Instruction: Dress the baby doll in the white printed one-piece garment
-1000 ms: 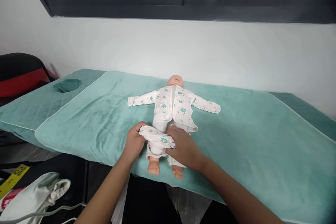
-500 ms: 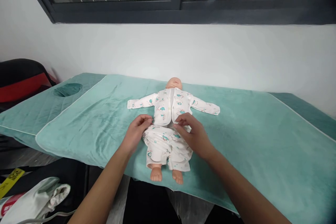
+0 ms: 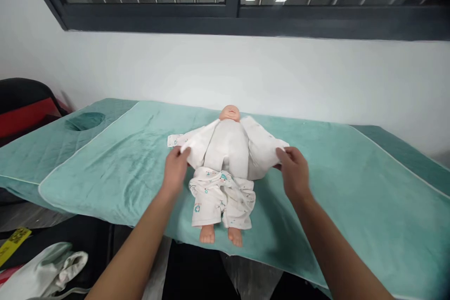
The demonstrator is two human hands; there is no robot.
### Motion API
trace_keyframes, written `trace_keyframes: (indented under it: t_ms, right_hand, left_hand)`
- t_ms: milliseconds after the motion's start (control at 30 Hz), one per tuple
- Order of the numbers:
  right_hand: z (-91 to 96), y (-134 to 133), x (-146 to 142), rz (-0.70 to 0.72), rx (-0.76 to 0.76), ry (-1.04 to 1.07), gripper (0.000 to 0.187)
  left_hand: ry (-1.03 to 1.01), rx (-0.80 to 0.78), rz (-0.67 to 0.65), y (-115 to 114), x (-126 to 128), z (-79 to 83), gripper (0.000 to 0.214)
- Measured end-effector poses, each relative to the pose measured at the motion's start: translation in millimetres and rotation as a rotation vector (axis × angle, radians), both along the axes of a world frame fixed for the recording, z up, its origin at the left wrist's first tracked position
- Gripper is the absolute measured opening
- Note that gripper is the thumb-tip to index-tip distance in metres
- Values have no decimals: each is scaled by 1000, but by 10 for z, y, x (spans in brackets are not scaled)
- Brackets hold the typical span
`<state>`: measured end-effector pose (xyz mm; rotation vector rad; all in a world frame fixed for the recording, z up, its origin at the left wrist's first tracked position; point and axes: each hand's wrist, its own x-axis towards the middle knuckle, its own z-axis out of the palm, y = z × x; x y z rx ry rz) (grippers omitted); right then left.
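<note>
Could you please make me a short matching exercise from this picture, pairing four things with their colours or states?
Things:
1. Jacket
2. Trousers
3. Doll
4. Bed cover

Colours or states:
A. Lying on its back
B. Plain green
C. Held open by the left hand and right hand
D. Printed, only partway up

Pairs: 1-C, 2-D, 3-A, 4-B

Trousers [image 3: 207, 204] white, teal print, perhaps tiny red flecks; jacket [image 3: 263, 150] inside plain white; bed cover [image 3: 333, 192] teal-green
</note>
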<state>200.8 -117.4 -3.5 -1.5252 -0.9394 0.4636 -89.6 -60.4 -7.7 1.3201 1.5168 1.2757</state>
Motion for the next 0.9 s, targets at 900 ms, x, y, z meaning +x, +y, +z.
trace_keyframes:
  t_ms: [900]
  right_hand:
    - [1, -358, -299, 848, -81, -740, 16]
  left_hand:
    - [208, -132, -783, -351, -277, 64, 35]
